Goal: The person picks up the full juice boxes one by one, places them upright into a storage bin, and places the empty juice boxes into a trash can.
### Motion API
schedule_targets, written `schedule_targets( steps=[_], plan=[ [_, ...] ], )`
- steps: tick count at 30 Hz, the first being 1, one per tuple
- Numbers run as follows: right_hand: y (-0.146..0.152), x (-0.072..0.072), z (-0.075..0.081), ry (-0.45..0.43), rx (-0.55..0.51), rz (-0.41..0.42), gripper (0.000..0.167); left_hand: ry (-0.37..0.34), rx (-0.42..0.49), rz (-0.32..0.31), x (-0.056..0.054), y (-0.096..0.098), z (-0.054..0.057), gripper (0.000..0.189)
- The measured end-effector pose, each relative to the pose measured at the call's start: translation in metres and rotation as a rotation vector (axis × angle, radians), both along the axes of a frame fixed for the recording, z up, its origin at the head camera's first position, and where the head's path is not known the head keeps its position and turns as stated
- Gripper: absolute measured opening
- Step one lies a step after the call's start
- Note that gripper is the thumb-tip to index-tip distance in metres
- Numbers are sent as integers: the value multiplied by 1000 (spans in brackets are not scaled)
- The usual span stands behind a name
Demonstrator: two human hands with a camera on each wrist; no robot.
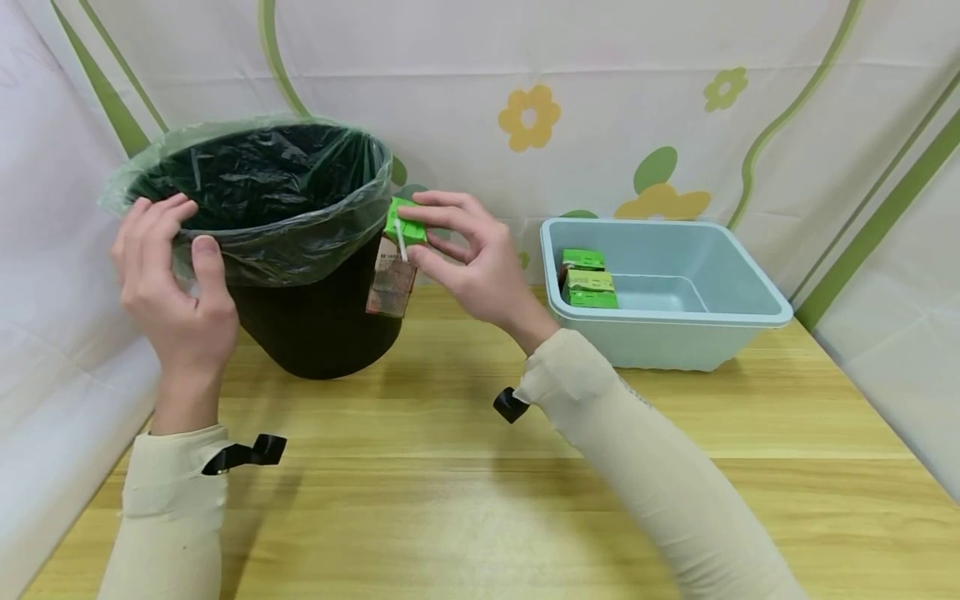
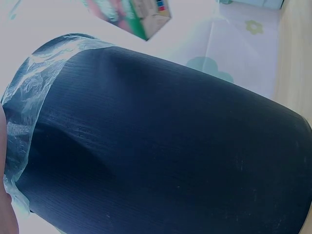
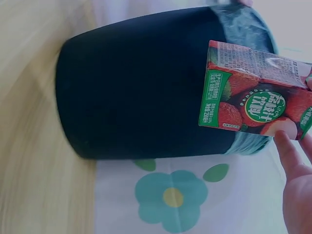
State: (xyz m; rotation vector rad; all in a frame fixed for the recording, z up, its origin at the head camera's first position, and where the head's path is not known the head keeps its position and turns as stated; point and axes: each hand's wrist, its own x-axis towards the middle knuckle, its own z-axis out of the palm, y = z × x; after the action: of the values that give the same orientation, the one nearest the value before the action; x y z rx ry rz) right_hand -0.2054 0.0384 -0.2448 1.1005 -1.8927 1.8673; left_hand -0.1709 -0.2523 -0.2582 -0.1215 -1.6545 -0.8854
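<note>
A black trash bin stands upright on the table at left, lined with a translucent green plastic bag folded over its rim. My left hand holds the near-left rim, its bent fingers over the edge and its thumb against the bag's outer side. To the right of the bin, my right hand grips a juice box by its green top end, with a white straw along it. The box hangs upright beside the rim, strawberries printed on its side in the right wrist view.
A light blue plastic tub stands on the table at right. Several juice boxes with green tops sit together at its left end. The wood-grain table meets a white floral curtain at the back.
</note>
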Motion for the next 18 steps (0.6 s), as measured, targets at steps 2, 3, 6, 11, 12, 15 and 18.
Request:
schedule_targets(
  steps=[2, 3, 6, 11, 12, 15, 18],
  plan=[
    [-2, 0, 5, -7, -39, 7, 37, 0, 0, 0, 0, 0, 0, 46],
    [-3, 0, 7, -8, -57, 10, 37, 1, 0, 0, 0, 0, 0, 46],
    [-5, -1, 14, -12, -100, 9, 38, 4, -1, -1, 0, 0, 0, 46],
    [-6, -2, 24, -14, -172, 7, 38, 5, -3, 1, 0, 0, 0, 47],
    [-7, -2, 26, -20, -190, 9, 38, 3, -4, 2, 0, 0, 0, 48],
    [-7, -3, 31, -22, -242, 5, 38, -2, -6, 1, 0, -1, 0, 48],
    [-7, -3, 34, -51, -291, -7, 39, -6, -8, 2, 0, -1, 0, 49]
  ],
)
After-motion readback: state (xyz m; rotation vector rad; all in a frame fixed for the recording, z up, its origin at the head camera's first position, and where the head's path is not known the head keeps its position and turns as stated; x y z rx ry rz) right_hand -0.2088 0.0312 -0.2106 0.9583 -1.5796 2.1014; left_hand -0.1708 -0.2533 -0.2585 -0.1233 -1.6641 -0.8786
